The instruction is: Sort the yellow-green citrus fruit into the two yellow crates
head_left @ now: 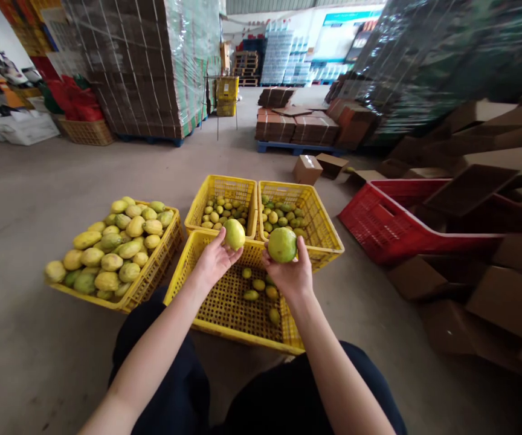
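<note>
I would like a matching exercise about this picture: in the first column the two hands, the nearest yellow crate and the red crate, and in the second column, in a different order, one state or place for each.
Column one
1. Left hand
2. Right hand
3. Nearest yellow crate
4. Red crate

Column two
A. Holds the greener fruit
B. Stands beside cardboard boxes
C. Holds the yellower fruit
D. Contains only a few loose fruits

Right pairs: 1-C, 2-A, 3-D, 4-B
</note>
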Motion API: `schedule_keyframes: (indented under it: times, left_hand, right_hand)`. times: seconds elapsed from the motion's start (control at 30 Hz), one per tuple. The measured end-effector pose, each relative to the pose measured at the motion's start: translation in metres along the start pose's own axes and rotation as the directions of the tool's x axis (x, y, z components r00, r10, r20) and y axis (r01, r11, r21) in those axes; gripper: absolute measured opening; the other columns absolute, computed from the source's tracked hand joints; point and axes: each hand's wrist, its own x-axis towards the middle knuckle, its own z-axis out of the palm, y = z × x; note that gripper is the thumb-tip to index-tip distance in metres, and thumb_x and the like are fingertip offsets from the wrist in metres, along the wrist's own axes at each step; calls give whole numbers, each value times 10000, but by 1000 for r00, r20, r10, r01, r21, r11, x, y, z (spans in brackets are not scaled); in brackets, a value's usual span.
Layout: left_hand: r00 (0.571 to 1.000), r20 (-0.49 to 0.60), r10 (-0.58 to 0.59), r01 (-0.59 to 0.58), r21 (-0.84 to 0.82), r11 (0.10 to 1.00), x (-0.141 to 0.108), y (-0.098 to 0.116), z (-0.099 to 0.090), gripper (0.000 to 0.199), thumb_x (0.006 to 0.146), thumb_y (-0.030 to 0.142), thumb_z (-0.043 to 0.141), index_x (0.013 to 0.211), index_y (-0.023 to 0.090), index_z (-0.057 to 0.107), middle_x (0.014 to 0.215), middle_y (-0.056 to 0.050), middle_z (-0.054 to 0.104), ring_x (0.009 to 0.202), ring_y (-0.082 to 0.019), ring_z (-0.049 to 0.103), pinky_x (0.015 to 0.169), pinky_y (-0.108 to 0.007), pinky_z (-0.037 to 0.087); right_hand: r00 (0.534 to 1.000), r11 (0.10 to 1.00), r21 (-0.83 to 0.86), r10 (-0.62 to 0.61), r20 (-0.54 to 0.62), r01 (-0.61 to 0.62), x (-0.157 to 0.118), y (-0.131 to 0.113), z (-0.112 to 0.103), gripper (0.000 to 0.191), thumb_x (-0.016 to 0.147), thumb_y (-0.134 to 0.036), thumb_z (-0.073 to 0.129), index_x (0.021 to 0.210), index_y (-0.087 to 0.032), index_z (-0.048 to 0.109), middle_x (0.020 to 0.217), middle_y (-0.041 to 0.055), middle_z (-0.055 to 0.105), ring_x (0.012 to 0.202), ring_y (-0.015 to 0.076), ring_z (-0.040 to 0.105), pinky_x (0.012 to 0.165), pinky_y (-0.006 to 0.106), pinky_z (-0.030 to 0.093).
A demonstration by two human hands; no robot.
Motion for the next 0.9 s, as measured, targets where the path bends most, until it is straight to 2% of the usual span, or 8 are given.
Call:
schedule_keyframes:
  times: [0.17,0.27,0.4,0.47,0.57,0.7,0.8,0.9]
  left_hand:
    - [998,-65,-1,0,-19,1000,-3,6,3,268,1024,203,472,1206,107,643,881,-93,724,777,-173,723,732,-289,635]
    - [996,-82,-20,18,-27,999,-3,9,2,345,1035,182,411,1317,86,584,910,-119,732,788,-187,737,714,-290,645]
    - [997,-70,-22,19,-43,999,-3,14,0,391,1060,235,354,1332,44,559,969,-163,731,832,-198,748,690,-253,645]
    - [995,-98,4,-10,-54,998,-3,17,-1,373,1057,282,401,1298,63,582,924,-135,726,792,-184,742,652,-231,640]
    - [989,-142,32,-40,-52,998,-2,20,-4,279,1015,211,512,1248,96,614,853,-73,711,715,-137,716,603,-176,613]
    - [997,-71,23,-18,68,998,-4,20,-12,219,955,232,638,1132,109,670,928,-91,730,751,-134,702,637,-193,601]
    - [998,4,70,-70,176,982,-4,17,-18,210,885,254,739,1043,121,703,1018,-98,738,775,-119,681,637,-175,550]
    - [997,-1,73,-72,194,978,-3,14,-20,205,838,219,784,1004,126,707,995,-90,733,793,-124,676,675,-188,536]
  right_hand:
    - [1000,999,-25,21,-13,-22,3,1,3,197,927,-376,596,965,-214,702,902,59,769,795,201,710,648,315,597]
    - [996,990,-109,85,0,-84,8,3,5,257,962,-379,529,980,-192,705,857,87,772,743,221,721,588,318,594]
    - [993,987,-135,75,-88,-87,13,10,8,279,978,-395,506,939,-190,691,781,67,761,642,205,711,540,307,594]
    - [993,989,-128,67,-99,-79,13,13,10,241,948,-400,565,917,-193,683,751,52,751,611,196,702,526,295,592]
    - [995,986,-138,83,-58,-91,11,18,12,181,888,-372,652,911,-195,682,732,46,744,592,189,692,491,270,573]
    - [991,987,-105,117,-65,-123,10,20,18,285,924,-453,580,860,-190,671,687,49,726,583,183,685,458,256,537]
    - [991,989,-130,60,-116,-75,13,19,20,283,953,-422,538,852,-191,667,692,31,729,565,163,672,395,217,464]
    - [986,981,-193,-55,-157,25,18,16,16,229,945,-392,579,848,-202,664,664,-2,721,500,145,636,370,213,444]
